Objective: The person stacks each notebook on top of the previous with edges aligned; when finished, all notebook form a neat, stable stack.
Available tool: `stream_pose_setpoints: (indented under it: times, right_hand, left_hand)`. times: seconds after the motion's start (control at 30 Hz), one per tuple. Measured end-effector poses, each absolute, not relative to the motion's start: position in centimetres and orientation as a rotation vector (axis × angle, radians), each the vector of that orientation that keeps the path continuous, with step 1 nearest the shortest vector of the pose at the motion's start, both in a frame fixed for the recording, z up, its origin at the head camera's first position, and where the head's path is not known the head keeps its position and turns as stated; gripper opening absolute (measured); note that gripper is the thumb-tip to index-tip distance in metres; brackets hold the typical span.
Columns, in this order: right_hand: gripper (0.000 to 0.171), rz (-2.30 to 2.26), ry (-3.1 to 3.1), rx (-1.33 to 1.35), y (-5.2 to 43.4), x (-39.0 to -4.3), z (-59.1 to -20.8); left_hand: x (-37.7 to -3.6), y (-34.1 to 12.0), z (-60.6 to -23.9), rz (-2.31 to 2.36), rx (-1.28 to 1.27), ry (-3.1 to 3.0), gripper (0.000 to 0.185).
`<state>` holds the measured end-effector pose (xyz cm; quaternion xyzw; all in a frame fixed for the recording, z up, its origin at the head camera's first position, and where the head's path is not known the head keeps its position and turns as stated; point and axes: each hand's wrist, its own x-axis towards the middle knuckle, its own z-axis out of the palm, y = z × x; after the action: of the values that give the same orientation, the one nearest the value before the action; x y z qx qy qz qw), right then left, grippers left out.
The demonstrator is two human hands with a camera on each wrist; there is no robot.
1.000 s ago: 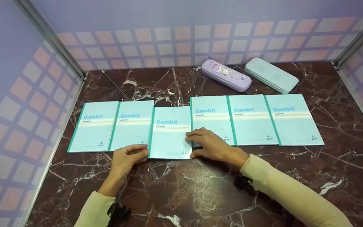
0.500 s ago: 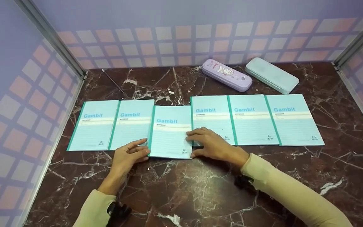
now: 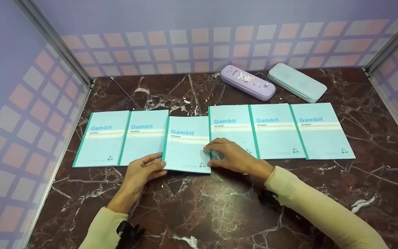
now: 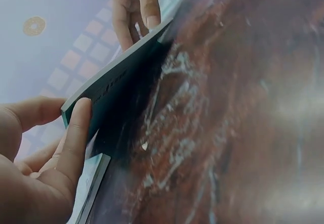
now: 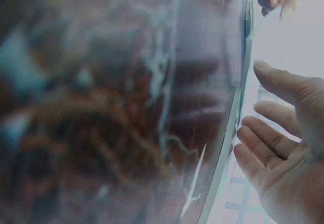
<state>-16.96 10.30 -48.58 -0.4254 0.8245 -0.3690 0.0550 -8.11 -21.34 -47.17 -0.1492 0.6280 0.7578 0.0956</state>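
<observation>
Six light-blue "Gambit" notebooks lie in a row on the dark marble table (image 3: 219, 207). The third from the left (image 3: 187, 143) sits a little nearer to me than the others. My left hand (image 3: 143, 169) pinches its near left corner, and my right hand (image 3: 228, 155) holds its right edge, fingers on the cover and thumb at the near edge. In the left wrist view the notebook (image 4: 126, 82) is tilted up off the marble, with my left thumb (image 4: 76, 133) against its corner and the right hand (image 4: 136, 6) at the far end. The right wrist view shows its thin edge (image 5: 242, 87) beside my right hand (image 5: 283, 143).
Two notebooks (image 3: 102, 138) (image 3: 143, 136) lie left of the held one, and three (image 3: 231, 129) (image 3: 275, 131) (image 3: 320, 131) to its right. A purple pencil case (image 3: 247, 82) and a mint one (image 3: 297, 82) lie behind them. A thin dark pen (image 3: 123, 89) rests back left. Checked walls enclose three sides.
The held notebook has shifted slightly away from me. My left fingers have slid up along its left edge; the right hand has barely moved.
</observation>
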Motion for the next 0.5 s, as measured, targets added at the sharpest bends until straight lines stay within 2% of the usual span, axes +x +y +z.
stream_pose_setpoints:
  times: [0.13,0.37,0.5]
  right_hand:
    - [0.045,-1.229,2.447,-1.144,10.2,-16.7,-48.3]
    - [0.059,-1.295,2.295,-0.865,10.1,-16.0,-48.0]
    - [0.058,-1.350,2.287,-0.798,10.0,-15.8,-47.8]
  left_hand:
    - [-8.0,-21.2,-46.9,2.286,-0.445,1.815,0.045]
    - [-8.2,-20.9,-46.4,2.367,-0.457,1.736,0.047]
    - [-8.2,-21.0,-46.3,2.393,-0.443,1.733,0.046]
